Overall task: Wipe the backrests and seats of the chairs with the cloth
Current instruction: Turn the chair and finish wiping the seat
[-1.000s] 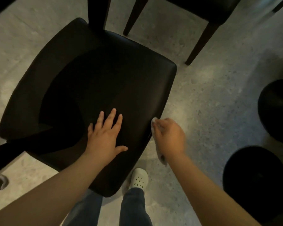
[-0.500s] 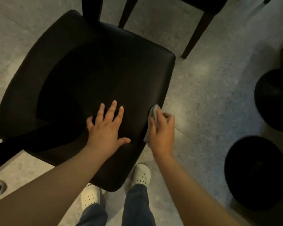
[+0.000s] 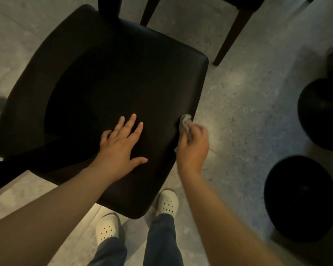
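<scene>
A dark padded chair fills the middle of the view, its curved backrest on the left. My left hand lies flat on the near part of the seat, fingers spread. My right hand grips a small grey cloth and holds it against the seat's right edge. The cloth bunches out above my fingers; the rest is hidden in my fist.
Legs of a second dark chair stand just beyond the seat's far right corner. Two round black stools sit on the speckled floor at the right. My feet in white clogs stand by the seat's near corner.
My right hand slid the cloth forward along the seat's right edge, from the near side toward the middle. My left hand stayed flat on the seat.
</scene>
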`<state>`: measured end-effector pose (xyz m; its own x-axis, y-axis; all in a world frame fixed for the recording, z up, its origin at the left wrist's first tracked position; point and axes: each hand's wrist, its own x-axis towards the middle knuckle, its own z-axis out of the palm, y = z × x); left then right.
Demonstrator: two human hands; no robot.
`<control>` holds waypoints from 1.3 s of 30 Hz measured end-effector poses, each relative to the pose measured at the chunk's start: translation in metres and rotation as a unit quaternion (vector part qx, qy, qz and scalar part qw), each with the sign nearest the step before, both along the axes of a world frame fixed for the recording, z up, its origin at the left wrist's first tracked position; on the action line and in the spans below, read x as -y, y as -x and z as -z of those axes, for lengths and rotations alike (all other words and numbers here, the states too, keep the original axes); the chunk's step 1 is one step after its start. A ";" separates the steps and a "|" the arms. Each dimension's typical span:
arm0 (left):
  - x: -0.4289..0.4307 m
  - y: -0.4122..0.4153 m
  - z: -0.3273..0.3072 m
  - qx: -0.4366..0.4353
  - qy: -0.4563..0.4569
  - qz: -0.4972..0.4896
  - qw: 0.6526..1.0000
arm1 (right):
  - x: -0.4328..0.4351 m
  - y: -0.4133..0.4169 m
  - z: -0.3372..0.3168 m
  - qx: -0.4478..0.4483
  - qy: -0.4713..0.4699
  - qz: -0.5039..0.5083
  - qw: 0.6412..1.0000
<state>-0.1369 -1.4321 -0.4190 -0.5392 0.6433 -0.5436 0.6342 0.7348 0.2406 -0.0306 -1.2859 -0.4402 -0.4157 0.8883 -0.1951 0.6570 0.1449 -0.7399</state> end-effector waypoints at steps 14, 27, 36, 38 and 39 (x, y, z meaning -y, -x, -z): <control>0.001 0.000 0.002 -0.014 -0.006 0.010 1.000 | 0.005 -0.025 -0.006 -0.006 0.014 -0.109 0.994; -0.001 0.000 -0.001 -0.014 0.001 0.012 1.000 | -0.002 -0.008 -0.005 0.022 -0.002 -0.053 0.998; 0.001 -0.001 0.004 -0.030 -0.007 0.016 0.999 | -0.013 -0.051 -0.032 0.012 -0.013 -0.103 0.995; 0.001 0.000 0.005 -0.032 -0.007 0.016 0.999 | -0.033 -0.017 -0.023 0.022 -0.032 -0.095 0.995; 0.000 0.001 0.005 -0.032 -0.004 0.016 0.999 | -0.034 -0.007 -0.016 0.028 -0.023 -0.101 0.994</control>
<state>-0.1378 -1.4325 -0.4245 -0.5514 0.6647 -0.5041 0.6716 0.7122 0.2044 -0.0238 -1.2516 -0.4239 -0.5760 0.7963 -0.1848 0.6514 0.3106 -0.6923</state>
